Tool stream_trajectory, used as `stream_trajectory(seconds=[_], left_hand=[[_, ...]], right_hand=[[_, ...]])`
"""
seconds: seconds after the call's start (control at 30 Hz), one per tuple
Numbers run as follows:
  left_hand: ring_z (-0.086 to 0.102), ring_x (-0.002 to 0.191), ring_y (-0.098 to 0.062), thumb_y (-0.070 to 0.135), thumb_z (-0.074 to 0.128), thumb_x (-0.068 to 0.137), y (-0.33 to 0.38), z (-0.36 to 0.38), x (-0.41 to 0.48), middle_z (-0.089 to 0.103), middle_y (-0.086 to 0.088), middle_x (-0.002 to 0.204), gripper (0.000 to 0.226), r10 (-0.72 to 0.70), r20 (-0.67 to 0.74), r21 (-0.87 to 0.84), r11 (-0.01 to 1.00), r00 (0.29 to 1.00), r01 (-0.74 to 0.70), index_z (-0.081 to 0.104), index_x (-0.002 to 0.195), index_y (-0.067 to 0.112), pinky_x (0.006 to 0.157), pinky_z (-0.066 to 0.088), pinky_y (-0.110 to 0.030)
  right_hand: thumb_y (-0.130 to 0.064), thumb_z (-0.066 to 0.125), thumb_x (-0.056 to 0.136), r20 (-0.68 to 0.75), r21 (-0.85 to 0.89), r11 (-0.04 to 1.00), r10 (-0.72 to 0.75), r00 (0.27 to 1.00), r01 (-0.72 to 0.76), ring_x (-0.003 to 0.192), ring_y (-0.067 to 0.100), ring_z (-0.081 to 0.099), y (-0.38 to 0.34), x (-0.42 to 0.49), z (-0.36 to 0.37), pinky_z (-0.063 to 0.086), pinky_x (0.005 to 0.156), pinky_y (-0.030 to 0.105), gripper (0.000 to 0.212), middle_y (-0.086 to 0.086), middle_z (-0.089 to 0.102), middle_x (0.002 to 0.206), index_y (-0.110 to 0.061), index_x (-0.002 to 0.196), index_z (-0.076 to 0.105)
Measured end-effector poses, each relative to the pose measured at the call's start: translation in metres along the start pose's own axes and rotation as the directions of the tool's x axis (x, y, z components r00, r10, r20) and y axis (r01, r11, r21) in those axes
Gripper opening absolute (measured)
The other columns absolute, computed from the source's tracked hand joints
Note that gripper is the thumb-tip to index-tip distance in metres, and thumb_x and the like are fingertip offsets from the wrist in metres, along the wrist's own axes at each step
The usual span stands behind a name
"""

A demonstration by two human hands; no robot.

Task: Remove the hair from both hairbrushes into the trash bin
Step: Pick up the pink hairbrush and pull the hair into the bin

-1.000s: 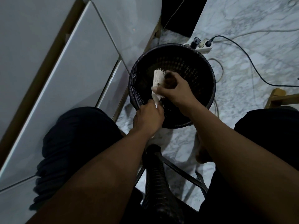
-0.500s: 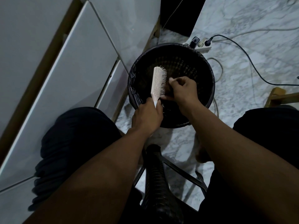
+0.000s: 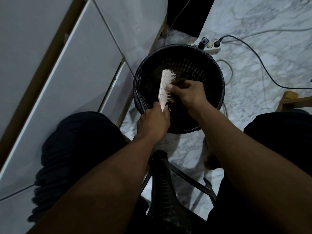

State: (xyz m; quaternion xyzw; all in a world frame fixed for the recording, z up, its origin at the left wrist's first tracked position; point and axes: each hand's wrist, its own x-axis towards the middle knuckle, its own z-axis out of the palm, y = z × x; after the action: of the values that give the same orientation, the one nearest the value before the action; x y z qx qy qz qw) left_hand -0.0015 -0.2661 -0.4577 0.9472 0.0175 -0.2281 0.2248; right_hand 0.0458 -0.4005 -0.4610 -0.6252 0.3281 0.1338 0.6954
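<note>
Moved since half a second ago: right hand (image 3: 189, 95) back in against the bristles of the pale pink plastic hairbrush (image 3: 166, 87), fingers pinching a dark tuft of hair (image 3: 179, 81). Left hand (image 3: 154, 121) clenched round the brush handle, held over the round black mesh trash bin (image 3: 214, 78) on the marble floor (image 3: 270, 65), bristles facing right
</note>
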Motion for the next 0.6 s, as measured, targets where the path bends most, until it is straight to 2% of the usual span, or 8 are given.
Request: stream_trajectory(seconds=[0.17,0.3,0.43,0.6], left_hand=[[0.062,0.100,-0.042,0.045,0.035,0.105,0.001,-0.003,0.001,0.066,-0.021,0.110,0.043,0.006,-0.014,-0.022,1.000,1.000,-0.006,0.053,0.119,0.008,0.070,0.037,-0.038],[0.063,0.100,-0.040,0.045,0.036,0.104,-0.002,0.000,-0.001,0.067,-0.018,0.110,0.042,0.020,0.013,0.013,1.000,1.000,-0.020,0.054,0.114,0.009,0.070,0.038,-0.037],[0.062,0.102,-0.039,0.046,0.036,0.104,-0.003,0.002,-0.002,0.066,-0.017,0.113,0.042,-0.002,0.031,0.020,1.000,1.000,0.002,0.054,0.117,0.011,0.073,0.040,-0.038],[0.061,0.104,-0.041,0.047,0.035,0.104,-0.005,0.001,0.000,0.066,-0.018,0.114,0.041,-0.035,0.011,0.047,0.998,0.999,0.035,0.052,0.116,0.012,0.074,0.036,-0.039]], right_hand=[[-0.006,0.073,0.091,-0.088,0.187,0.981,0.075,0.993,-0.058,0.058,0.018,0.069,-0.005,-0.001,0.000,0.061,0.052,0.027,0.007,0.011,0.070,0.075,-0.003,0.089,0.068],[-0.009,0.067,0.096,-0.185,0.324,0.943,0.136,0.973,-0.070,0.054,0.017,0.069,-0.017,0.003,-0.006,0.063,0.055,0.030,0.010,0.010,0.066,0.073,-0.001,0.101,0.065],[-0.010,0.066,0.096,-0.272,0.179,0.983,0.093,0.958,-0.044,0.062,0.017,0.066,-0.025,0.010,-0.014,0.058,0.050,0.027,0.006,0.009,0.066,0.080,-0.008,0.102,0.065],[-0.014,0.067,0.093,-0.286,0.122,0.986,0.143,0.948,-0.112,0.076,0.019,0.066,-0.018,0.012,-0.019,0.057,0.057,0.029,0.007,0.008,0.069,0.094,-0.015,0.100,0.066]])
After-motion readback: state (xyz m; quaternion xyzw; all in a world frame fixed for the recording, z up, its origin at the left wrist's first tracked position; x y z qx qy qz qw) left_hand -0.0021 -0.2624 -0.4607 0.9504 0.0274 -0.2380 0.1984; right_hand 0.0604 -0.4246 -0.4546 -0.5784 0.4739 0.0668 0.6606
